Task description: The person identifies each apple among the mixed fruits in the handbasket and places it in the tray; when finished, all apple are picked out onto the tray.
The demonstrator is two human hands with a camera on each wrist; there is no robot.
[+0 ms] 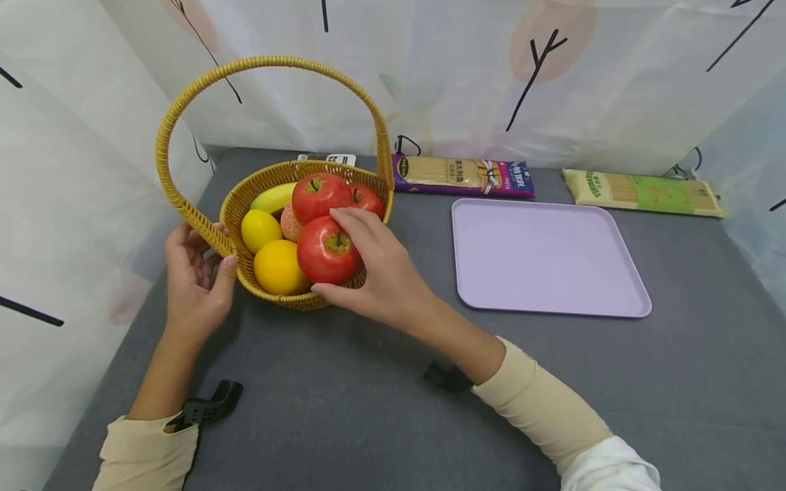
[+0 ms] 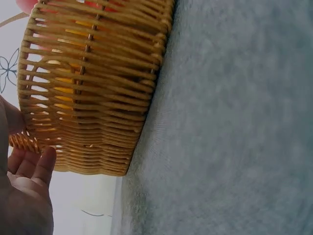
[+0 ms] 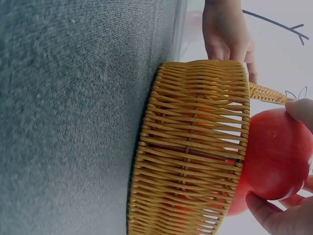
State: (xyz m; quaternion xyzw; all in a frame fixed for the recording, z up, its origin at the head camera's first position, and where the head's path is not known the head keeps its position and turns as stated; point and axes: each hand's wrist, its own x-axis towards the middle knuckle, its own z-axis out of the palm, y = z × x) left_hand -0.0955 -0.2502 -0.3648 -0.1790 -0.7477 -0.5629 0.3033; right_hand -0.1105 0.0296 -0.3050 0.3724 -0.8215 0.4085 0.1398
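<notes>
A yellow wicker basket (image 1: 307, 301) with a tall arched handle (image 1: 273, 62) stands at the left of the table. At its left side my left hand (image 1: 198, 290) pinches the rim by the handle's foot, thumb in front and fingers behind. My right hand (image 1: 388, 273) holds a red apple (image 3: 281, 154) at the basket's front right, thumb and fingers spread round it. Behind that apple lie two more red apples, one large (image 1: 321, 196) and one partly hidden (image 1: 367, 200). A banana (image 1: 273, 198), a lemon (image 1: 260, 230), a rough pinkish fruit (image 1: 290, 224) and an orange (image 1: 279, 268) fill the left part.
A lilac tray (image 1: 546, 256) lies right of the basket. Along the back edge are a purple pasta pack (image 1: 463, 176), a green noodle pack (image 1: 645, 193) and a small pack (image 1: 334, 159) partly behind the basket. White printed cloth hangs behind and beside the grey table (image 1: 344, 409).
</notes>
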